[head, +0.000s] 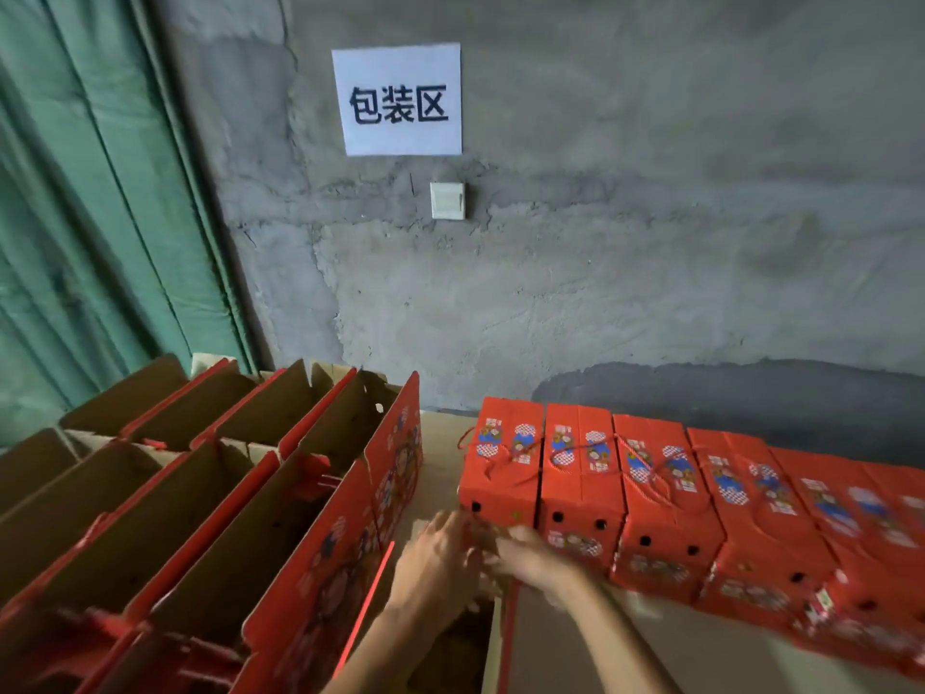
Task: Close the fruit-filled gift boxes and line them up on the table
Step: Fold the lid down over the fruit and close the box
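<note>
Both hands low centre of frame, blurred with motion. My left hand [434, 553] sits just left of my right hand [530, 556]; the two nearly touch, fingers pointing up-frame at the near face of the end box [500, 473].

That end box is the leftmost of a row of closed boxes [701, 498] running from centre frame down to the lower right edge, side against side, cord handles lying across the lids. Each box's long axis runs away from me, toward the wall [600, 268]; the row itself runs crosswise, left to right.

Grip: the blur hides the fingertips. Left fingers look spread and fairly straight against the box's lower left corner. Right fingers look bent, but I cannot tell whether they pinch anything or only press.

Key relation: the end box is straight ahead of both hands, at the fingertips. Left hand nearer the free outer side; right hand nearer the seam with the neighbouring box.

Open boxes [210, 483] with flaps standing fill the left of the frame, well apart from the row across bare table [440, 443]. Judging by that gap, the next closed box goes left of the end box.
</note>
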Available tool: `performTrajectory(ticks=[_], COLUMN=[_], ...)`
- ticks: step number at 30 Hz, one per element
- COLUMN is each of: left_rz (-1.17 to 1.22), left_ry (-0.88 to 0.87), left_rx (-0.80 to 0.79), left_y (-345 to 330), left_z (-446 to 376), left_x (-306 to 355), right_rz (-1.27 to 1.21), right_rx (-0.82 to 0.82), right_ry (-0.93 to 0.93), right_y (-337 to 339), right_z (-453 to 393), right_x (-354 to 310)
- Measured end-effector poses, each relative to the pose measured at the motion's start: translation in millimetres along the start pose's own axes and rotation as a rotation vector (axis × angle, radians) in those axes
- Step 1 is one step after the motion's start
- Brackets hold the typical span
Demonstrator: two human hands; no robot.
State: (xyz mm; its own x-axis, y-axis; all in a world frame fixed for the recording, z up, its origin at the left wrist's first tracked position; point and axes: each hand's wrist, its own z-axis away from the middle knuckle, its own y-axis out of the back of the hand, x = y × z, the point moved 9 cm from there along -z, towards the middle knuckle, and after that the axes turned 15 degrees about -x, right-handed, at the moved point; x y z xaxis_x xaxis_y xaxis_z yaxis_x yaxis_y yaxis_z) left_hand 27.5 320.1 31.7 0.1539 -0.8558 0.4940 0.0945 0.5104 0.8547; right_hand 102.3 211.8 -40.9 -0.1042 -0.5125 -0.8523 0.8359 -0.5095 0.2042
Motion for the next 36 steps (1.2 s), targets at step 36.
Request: performTrajectory(ticks=[36], left_rz=[0.209], left_ry=[-0.23], left_rx=[-0.556], left_y=[-292], left_z=[224], left_x=[275], right_rz=[-0.102], right_rx=[0.855], right_ry=[-0.09], right_y=[0], right_z=[459], right_x=[243])
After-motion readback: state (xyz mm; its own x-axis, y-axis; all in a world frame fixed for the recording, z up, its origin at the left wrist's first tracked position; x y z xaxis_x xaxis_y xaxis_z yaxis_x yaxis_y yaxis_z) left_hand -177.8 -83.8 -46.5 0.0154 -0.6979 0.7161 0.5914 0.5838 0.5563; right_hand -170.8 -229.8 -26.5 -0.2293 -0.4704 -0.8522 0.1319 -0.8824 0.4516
